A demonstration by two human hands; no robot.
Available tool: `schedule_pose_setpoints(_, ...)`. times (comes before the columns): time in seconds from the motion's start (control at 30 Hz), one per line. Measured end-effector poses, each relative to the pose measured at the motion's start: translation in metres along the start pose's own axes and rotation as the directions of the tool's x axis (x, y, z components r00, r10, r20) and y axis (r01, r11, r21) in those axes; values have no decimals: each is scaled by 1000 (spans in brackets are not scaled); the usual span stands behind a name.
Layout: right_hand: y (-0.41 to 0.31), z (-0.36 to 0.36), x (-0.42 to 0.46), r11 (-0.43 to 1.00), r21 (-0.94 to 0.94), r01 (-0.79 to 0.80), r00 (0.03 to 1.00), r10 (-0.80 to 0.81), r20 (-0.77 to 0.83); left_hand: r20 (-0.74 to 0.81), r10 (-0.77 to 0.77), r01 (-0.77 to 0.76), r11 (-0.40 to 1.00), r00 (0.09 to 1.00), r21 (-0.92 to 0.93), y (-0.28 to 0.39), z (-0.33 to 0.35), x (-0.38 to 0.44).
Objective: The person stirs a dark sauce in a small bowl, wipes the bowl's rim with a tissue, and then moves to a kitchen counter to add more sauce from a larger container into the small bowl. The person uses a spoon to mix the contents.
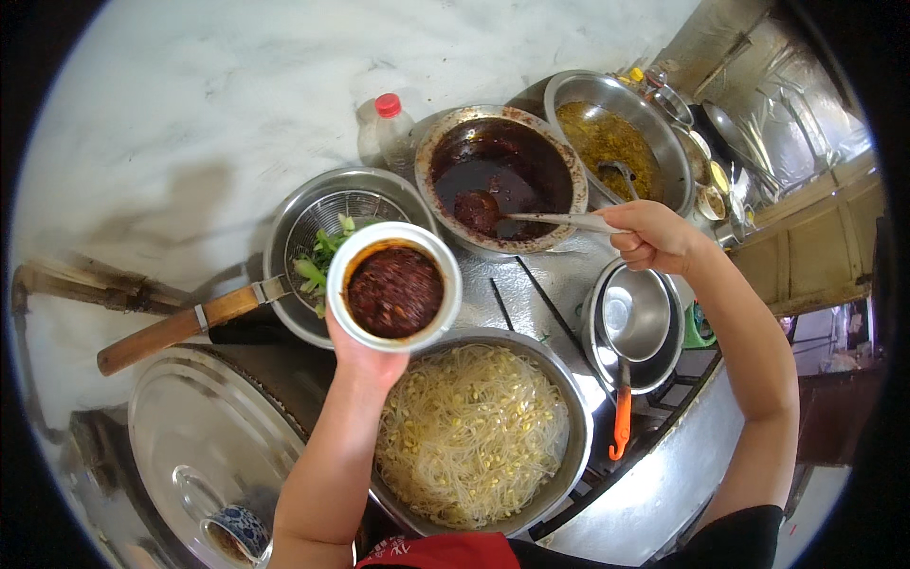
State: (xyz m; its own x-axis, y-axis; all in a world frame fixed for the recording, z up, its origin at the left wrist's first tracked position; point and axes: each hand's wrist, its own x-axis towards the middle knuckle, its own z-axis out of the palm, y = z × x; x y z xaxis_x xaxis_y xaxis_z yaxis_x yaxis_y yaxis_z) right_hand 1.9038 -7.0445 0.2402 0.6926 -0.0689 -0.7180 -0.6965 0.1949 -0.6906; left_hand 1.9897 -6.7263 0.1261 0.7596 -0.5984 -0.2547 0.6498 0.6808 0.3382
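My left hand (366, 359) holds up a white bowl (341, 313) filled with dark red chili sauce (394, 290). The bowl is over the near edge of a metal basin with a wire strainer (384, 208) and green leaves (311, 270) in it. In my right hand (650, 237) is the handle of a metal ladle (558, 219). The ladle's scoop, full of dark red paste, is inside a pot (424, 167) of dark oily sauce. Below the bowl, nearer to me, a large metal basin (581, 455) holds bean sprouts (473, 434).
A basin of yellow-brown food (608, 135) with a spoon stands at the back right. A small metal pan (636, 313) with an orange handle rests on another pot. A red-capped plastic bottle (394, 131), a large metal lid (213, 419) and a patterned cup (242, 530) stand around.
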Motion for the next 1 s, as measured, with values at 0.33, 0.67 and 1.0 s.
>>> schedule_pose_setpoints(0.33, -31, 1, -56, 983, -4, 186, 974, -185, -127, -235, -85, 121, 983, 968, 140, -10, 41, 18)
schedule_pose_setpoints(0.67, -35, 38, -133, 935, -146, 322, 928, -343, -148, -155, -165, 173, 984, 974, 39, -30, 55, 49)
schedule_pose_setpoints(1.0, 10, 98, -139, -122, -968, 220, 659, -713, 240, -98, -143, 146, 989, 985, 31, -20, 69, 31)
